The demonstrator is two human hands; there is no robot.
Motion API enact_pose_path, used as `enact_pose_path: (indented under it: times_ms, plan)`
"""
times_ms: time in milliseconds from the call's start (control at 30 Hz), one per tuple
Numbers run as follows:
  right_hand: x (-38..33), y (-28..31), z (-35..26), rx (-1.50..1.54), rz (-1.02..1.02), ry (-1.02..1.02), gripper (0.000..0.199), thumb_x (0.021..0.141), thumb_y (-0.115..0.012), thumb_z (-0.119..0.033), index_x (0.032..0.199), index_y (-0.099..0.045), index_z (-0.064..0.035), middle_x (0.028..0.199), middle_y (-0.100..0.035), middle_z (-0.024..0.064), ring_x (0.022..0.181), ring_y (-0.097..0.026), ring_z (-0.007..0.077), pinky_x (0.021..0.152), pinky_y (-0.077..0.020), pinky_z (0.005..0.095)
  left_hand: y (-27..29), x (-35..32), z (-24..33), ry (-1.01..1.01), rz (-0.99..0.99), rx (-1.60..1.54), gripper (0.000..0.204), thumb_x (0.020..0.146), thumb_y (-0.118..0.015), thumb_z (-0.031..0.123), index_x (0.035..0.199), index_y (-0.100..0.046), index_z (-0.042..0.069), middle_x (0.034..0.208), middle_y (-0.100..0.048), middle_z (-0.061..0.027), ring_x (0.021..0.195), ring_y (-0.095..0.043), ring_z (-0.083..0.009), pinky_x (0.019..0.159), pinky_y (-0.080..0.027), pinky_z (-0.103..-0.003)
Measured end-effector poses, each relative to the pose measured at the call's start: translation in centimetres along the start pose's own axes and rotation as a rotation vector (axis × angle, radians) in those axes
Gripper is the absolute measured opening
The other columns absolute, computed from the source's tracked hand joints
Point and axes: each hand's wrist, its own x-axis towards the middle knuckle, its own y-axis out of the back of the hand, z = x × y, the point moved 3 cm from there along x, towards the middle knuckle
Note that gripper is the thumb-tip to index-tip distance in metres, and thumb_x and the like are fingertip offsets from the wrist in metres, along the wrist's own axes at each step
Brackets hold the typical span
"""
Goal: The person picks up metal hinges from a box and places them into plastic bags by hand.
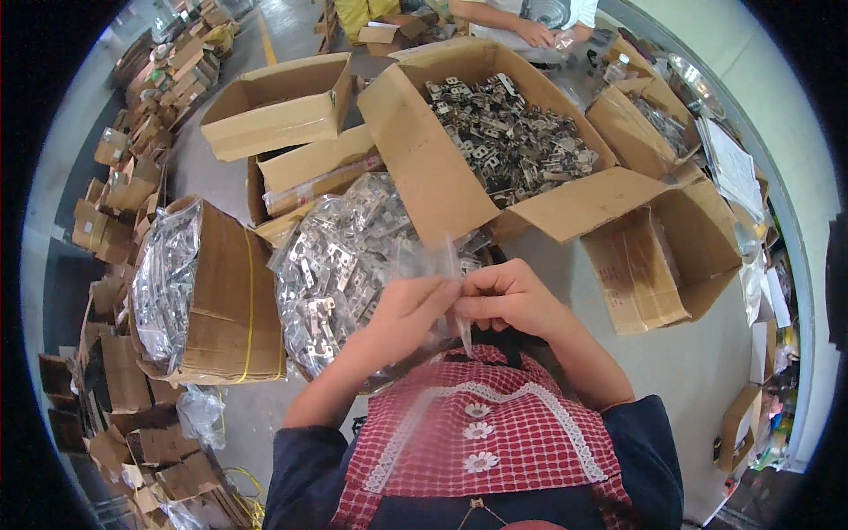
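Note:
In front of my apron (495, 415), my left hand (408, 305) and my right hand (512, 296) meet, fingers pinched together. Between them they grip a clear plastic bag (428, 258), part of which sticks up above the fingers and part hangs below. Whether anything is inside the bag I cannot tell. Just beyond and left of my hands lies a heap of clear bags filled with small metal brackets (331, 269). Farther off, an open carton (424, 150) holds a pile of loose metal brackets (508, 132), one long flap folded down toward me.
An open carton (274, 106) stands at the far left; another (636, 265) tips toward the right. A strapped carton of bagged parts (225, 300) sits at my left. Stacked cardboard (119, 371) lines the left side. Across from me, another person's hands (543, 35) work over plastic.

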Motion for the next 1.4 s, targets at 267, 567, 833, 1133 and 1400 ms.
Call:
enact_pose_path:
  times_ms: [267,567,833,1133,1400]
  plan:
    - [0.4,-0.3,0.9,-0.185,0.209,0.261,0.016,0.091,-0.067,-0.018,0.085,-0.066,-0.0033,0.067,-0.06,0.0034,0.054,-0.056,0.0138,0.05,-0.0445,0.0314,-1.1,-0.4,-1.5,-0.158,0.282,-0.059,0.018,0.095,-0.059,0.015,0.086,-0.065,0.0,0.074,-0.065,-0.0109,0.063,-0.061,-0.0172,0.059,-0.048,-0.03]
    - [0.7,-1.1,-4.3,-1.064,0.58,0.758,0.026,0.076,-0.07,-0.012,0.101,-0.063,-0.0069,0.104,-0.067,0.0131,0.074,-0.067,0.0344,0.062,-0.0567,0.0387,1.2,-0.6,0.8,-0.465,0.577,0.752,0.008,0.074,-0.069,0.008,0.074,-0.062,0.006,0.069,-0.062,-0.0083,0.064,-0.062,-0.0288,0.055,-0.049,-0.039]
    - [3.7,-0.9,-8.7,-1.582,0.32,0.838,0.016,0.076,-0.067,-0.019,0.084,-0.065,-0.0052,0.088,-0.064,0.0088,0.074,-0.067,0.0253,0.059,-0.057,0.035,1.4,0.6,2.1,-0.341,0.591,0.8,0.022,0.083,-0.069,0.02,0.094,-0.055,0.006,0.062,-0.062,-0.0145,0.057,-0.064,-0.0352,0.053,-0.05,-0.044]
    - [8.3,15.5,-13.2,-1.361,0.264,-0.272,0.038,0.086,-0.069,-0.036,0.104,-0.071,-0.0031,0.09,-0.072,0.0188,0.086,-0.071,0.0303,0.074,-0.0555,0.0415,10.6,-2.1,-4.3,0.141,0.905,0.818,0.012,0.095,-0.06,0.017,0.103,-0.066,0.01,0.07,-0.067,-0.0166,0.062,-0.065,-0.038,0.056,-0.049,-0.047]
    - [10.1,29.2,-5.0,-1.716,0.343,-0.697,0.039,0.076,-0.075,-0.033,0.095,-0.073,0.0012,0.096,-0.073,0.0191,0.086,-0.071,0.0344,0.076,-0.0558,0.0471,9.1,-2.4,-7.7,0.22,0.785,0.805,0.033,0.087,-0.06,0.008,0.118,-0.069,0.013,0.086,-0.067,-0.0161,0.079,-0.066,-0.0363,0.067,-0.051,-0.048]
